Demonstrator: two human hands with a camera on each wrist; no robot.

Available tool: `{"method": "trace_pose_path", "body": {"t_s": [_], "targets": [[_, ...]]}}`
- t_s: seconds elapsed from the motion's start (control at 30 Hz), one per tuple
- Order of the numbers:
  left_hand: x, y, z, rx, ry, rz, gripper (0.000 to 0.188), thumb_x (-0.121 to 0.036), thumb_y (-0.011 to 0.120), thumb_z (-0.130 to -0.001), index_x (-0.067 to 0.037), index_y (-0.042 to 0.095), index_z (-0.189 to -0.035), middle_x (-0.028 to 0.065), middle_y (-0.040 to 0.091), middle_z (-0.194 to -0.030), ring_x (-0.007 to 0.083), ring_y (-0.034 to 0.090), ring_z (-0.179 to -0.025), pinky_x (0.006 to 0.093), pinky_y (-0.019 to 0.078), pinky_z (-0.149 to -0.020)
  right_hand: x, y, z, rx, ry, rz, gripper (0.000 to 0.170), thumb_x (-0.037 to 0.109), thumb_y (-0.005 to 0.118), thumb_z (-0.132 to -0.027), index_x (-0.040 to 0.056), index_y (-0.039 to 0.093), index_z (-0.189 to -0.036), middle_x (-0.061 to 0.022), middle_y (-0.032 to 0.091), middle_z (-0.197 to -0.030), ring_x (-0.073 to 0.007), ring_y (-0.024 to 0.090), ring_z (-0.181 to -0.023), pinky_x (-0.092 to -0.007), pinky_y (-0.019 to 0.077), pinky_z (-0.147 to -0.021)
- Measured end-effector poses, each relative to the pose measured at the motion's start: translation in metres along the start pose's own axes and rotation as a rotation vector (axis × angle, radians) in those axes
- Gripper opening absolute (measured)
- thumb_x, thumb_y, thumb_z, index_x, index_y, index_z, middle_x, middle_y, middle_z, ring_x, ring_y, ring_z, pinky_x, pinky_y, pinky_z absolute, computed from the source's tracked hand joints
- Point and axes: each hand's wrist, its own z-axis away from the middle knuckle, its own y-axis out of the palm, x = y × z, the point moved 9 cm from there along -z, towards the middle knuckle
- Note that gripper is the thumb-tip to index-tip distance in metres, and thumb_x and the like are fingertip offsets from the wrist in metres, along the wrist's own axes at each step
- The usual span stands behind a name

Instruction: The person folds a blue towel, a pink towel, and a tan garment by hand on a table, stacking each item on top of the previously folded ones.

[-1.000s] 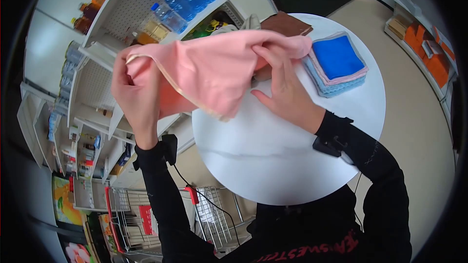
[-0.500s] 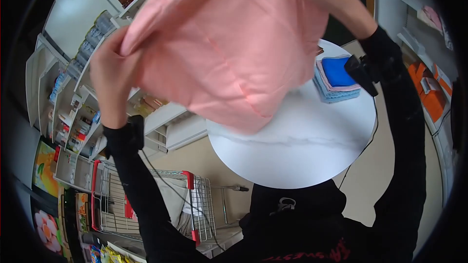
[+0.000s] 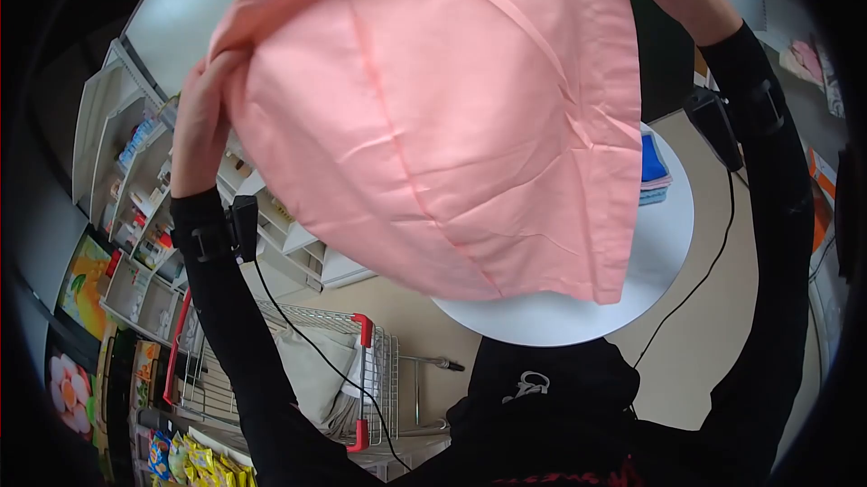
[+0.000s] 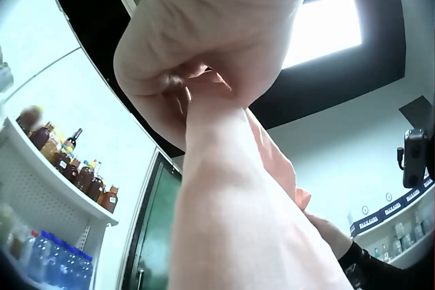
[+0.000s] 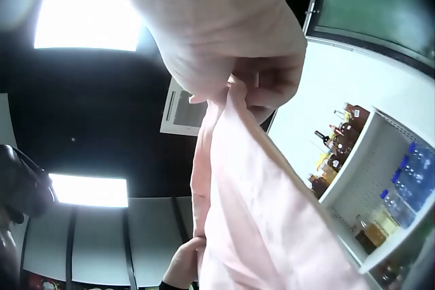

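A large pink cloth (image 3: pixel 433 126) with fold creases and a stitched edge hangs spread between my raised hands. My left hand (image 3: pixel 203 121) grips its upper left corner; in the left wrist view the fingers curl round the bunched fabric. At the opposite upper corner, my right hand (image 5: pixel 231 38) pinches the cloth, as the right wrist view shows. In the head view that hand is mostly cut off at the top. Below the cloth is a round white table (image 3: pixel 560 329), largely covered by it in this view. Folded cloths (image 3: pixel 655 191), blue on top, peek out at its right.
A shopping cart (image 3: pixel 363 333) with pale cloth inside stands at the lower left. Shelves of goods (image 3: pixel 140 234) line the left side, and bagged snacks (image 3: pixel 203 464) sit at the bottom left. Cables (image 3: pixel 713 270) trail from both wrist cameras.
The pink cloth was bunched low over the table; both hands have lifted and spread it wide. My right hand has moved up and right, and the cloth now hangs flatter and more open.
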Motion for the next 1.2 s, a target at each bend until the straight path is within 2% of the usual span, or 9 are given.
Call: {"method": "trace_pose_path", "body": {"t_s": [0.23, 0.33, 0.4, 0.47, 0.53, 0.67, 0.73, 1.0, 1.2], "targets": [[0.051, 0.022, -0.002, 0.085, -0.028, -0.412, 0.036, -0.021, 0.065, -0.099, 0.002, 0.068, -0.127, 0.0026, 0.072, -0.110, 0.0104, 0.069, -0.096, 0.0247, 0.0538, -0.084, -0.015, 0.017, -0.002, 0.061, 0.129, -0.097, 0.033, 0.027, 0.059, -0.112, -0.0030, 0.072, -0.119, -0.0024, 0.072, -0.107, -0.0101, 0.065, -0.090, -0.0228, 0.0531, -0.082], [0.094, 0.052, 0.008, 0.218, -0.219, -0.228, 0.039, -0.026, 0.067, -0.101, 0.002, 0.067, -0.128, 0.0027, 0.070, -0.108, 0.0106, 0.066, -0.096, 0.0259, 0.0533, -0.086, -0.003, 0.039, 0.005, 0.087, 0.189, -0.456, 0.033, 0.025, 0.057, -0.111, -0.0033, 0.070, -0.124, -0.0037, 0.071, -0.113, -0.0122, 0.067, -0.095, -0.0221, 0.0533, -0.086], [0.088, 0.093, 0.034, 0.148, -0.267, 0.333, 0.053, -0.041, 0.071, -0.101, 0.003, 0.064, -0.130, 0.0071, 0.070, -0.111, 0.0143, 0.066, -0.105, 0.0295, 0.0533, -0.090, -0.004, 0.040, 0.000, 0.105, 0.090, -0.293, 0.033, 0.025, 0.057, -0.111, -0.0022, 0.069, -0.125, -0.0041, 0.071, -0.115, -0.0128, 0.068, -0.098, -0.0237, 0.0544, -0.087], [0.096, 0.099, 0.028, 0.156, -0.191, 0.123, 0.060, -0.046, 0.072, -0.099, 0.003, 0.062, -0.133, 0.0097, 0.070, -0.115, 0.0162, 0.066, -0.109, 0.0310, 0.0531, -0.093, -0.004, 0.041, -0.004, 0.119, -0.093, 0.029, 0.032, 0.025, 0.056, -0.111, 0.0000, 0.068, -0.128, -0.0051, 0.071, -0.119, -0.0142, 0.069, -0.104, -0.0268, 0.0565, -0.088], [0.096, 0.106, 0.025, 0.176, -0.056, -0.302, 0.075, -0.056, 0.074, -0.097, 0.005, 0.059, -0.137, 0.0149, 0.070, -0.123, 0.0200, 0.066, -0.117, 0.0339, 0.0527, -0.099, -0.016, 0.041, -0.007, 0.190, -0.032, 0.005, 0.034, 0.027, 0.058, -0.110, 0.0016, 0.067, -0.131, -0.0051, 0.071, -0.120, -0.0124, 0.068, -0.106, -0.0261, 0.0552, -0.090], [0.078, 0.146, 0.052, 0.132, 0.084, -0.154, 0.084, -0.060, 0.077, -0.092, 0.005, 0.056, -0.140, 0.0176, 0.069, -0.127, 0.0229, 0.065, -0.123, 0.0372, 0.0515, -0.105, -0.038, 0.067, -0.006, 0.327, 0.060, -0.019, 0.043, 0.035, 0.062, -0.108, 0.0042, 0.064, -0.138, -0.0039, 0.071, -0.123, -0.0086, 0.067, -0.109, -0.0243, 0.0525, -0.095], [0.048, 0.176, 0.068, 0.170, 0.354, -0.237, 0.075, -0.049, 0.081, -0.092, 0.002, 0.056, -0.141, 0.0158, 0.069, -0.123, 0.0222, 0.065, -0.122, 0.0370, 0.0516, -0.106, -0.031, 0.079, -0.001, 0.319, -0.038, 0.057, 0.047, 0.040, 0.058, -0.111, 0.0033, 0.063, -0.139, -0.0013, 0.069, -0.124, -0.0078, 0.067, -0.107, -0.0233, 0.0527, -0.093], [0.047, 0.188, 0.058, 0.276, 0.253, 0.293, 0.038, -0.017, 0.077, -0.098, -0.002, 0.062, -0.129, 0.0055, 0.071, -0.113, 0.0109, 0.067, -0.107, 0.0298, 0.0548, -0.095, -0.009, 0.076, 0.020, 0.398, 0.052, 0.183, 0.058, 0.048, 0.064, -0.106, 0.0014, 0.062, -0.140, -0.0022, 0.069, -0.118, -0.0071, 0.067, -0.107, -0.0229, 0.0535, -0.093], [0.039, 0.159, 0.060, 0.210, 0.287, 0.271, 0.023, -0.008, 0.079, -0.096, -0.001, 0.068, -0.115, 0.0000, 0.070, -0.102, 0.0045, 0.065, -0.095, 0.0229, 0.0554, -0.083, -0.008, 0.069, 0.029, 0.340, 0.181, 0.009, 0.054, 0.047, 0.065, -0.105, 0.0023, 0.065, -0.135, -0.0025, 0.070, -0.115, -0.0074, 0.067, -0.104, -0.0231, 0.0543, -0.091]]}}
